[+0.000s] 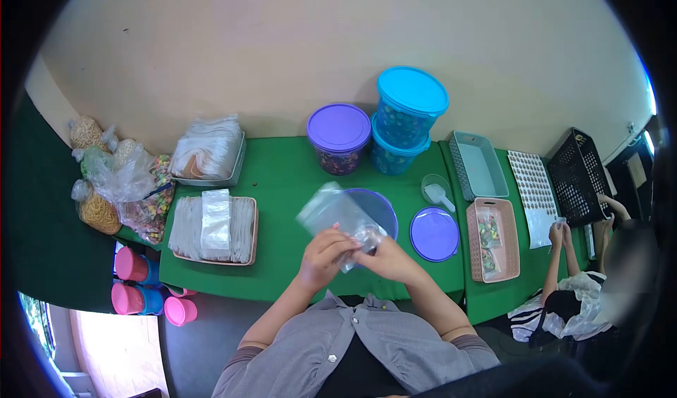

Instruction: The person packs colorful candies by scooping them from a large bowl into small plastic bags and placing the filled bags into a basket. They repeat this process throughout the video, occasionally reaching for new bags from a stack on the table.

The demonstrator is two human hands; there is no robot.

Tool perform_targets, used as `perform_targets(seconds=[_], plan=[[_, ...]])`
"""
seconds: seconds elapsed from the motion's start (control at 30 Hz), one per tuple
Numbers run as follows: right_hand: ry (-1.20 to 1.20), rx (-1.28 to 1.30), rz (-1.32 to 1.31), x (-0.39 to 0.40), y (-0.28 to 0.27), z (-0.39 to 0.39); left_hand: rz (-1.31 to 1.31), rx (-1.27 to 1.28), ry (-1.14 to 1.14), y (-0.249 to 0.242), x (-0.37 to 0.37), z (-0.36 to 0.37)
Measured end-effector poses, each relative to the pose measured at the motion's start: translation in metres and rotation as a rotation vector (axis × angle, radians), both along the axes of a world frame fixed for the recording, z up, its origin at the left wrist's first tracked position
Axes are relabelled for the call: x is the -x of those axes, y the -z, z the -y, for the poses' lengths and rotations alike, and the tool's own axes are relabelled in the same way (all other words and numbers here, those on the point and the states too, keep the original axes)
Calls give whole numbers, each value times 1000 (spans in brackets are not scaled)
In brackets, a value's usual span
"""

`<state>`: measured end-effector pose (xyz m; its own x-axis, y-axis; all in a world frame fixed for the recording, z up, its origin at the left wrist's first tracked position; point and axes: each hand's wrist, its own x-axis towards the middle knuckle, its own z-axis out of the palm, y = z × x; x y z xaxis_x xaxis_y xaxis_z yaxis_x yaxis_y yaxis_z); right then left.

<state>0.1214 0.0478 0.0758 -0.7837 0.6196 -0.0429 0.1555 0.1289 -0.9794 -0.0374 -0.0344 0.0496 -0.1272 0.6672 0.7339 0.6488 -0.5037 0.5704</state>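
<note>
A clear plastic bag is held up in front of my chest by both hands. My left hand pinches its lower left side, the fingers closed over the plastic. On the other side, my right hand has its thumb and fingers closed on the bag's lower edge. Whether anything lies inside the bag is hard to make out. Behind it stands a round tub with a purple rim, partly covered by the bag and my hand. To the right are a purple lid and a clear bowl with a white scoop.
At left, a pink basket holds stacked plastic bags. Lidded tubs, one purple and two blue, stand by the wall. On the right, a pink basket holds filled packets. Another person's hands work beside a black crate.
</note>
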Motion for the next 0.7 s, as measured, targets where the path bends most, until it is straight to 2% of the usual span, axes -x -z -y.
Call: perform_targets(seconds=[0.03, 0.07, 0.1, 0.17, 0.2, 0.27, 0.3, 0.37, 0.47, 0.57, 0.63, 0.7], plan=[[-4, -101, -114, -1, 4, 3, -81, 61, 33, -6, -3, -1], [13, -132, 2, -5, 4, 3, -235, 130, 21, -2, -3, -5], [20, -133, 2, -8, 3, 3, -236, 128, 27, -8, -1, -5], [-71, -190, 218, -12, 0, 3, -420, 266, 77, -24, 2, -3], [-65, -187, 218, -13, -3, 3, -421, 267, 84, -23, 2, -4], [-214, -211, 500, -12, -9, 1, -317, 356, 262, -20, 0, -9], [-213, -210, 498, -12, -6, 1, -319, 356, 263, -17, 0, -9], [-193, -315, 461, -14, 5, 2, -147, 416, 386, -9, -1, -8], [-223, -241, 558, -12, -11, -3, -53, 387, 342, -3, 0, -9], [-174, -165, 531, -15, -16, -13, -41, 410, 251, 2, 12, -10], [-224, -186, 527, -16, -12, -17, -44, 390, 261, -4, 8, -12], [-190, -76, 370, -17, -10, -19, -54, 363, 269, -6, 8, -13]])
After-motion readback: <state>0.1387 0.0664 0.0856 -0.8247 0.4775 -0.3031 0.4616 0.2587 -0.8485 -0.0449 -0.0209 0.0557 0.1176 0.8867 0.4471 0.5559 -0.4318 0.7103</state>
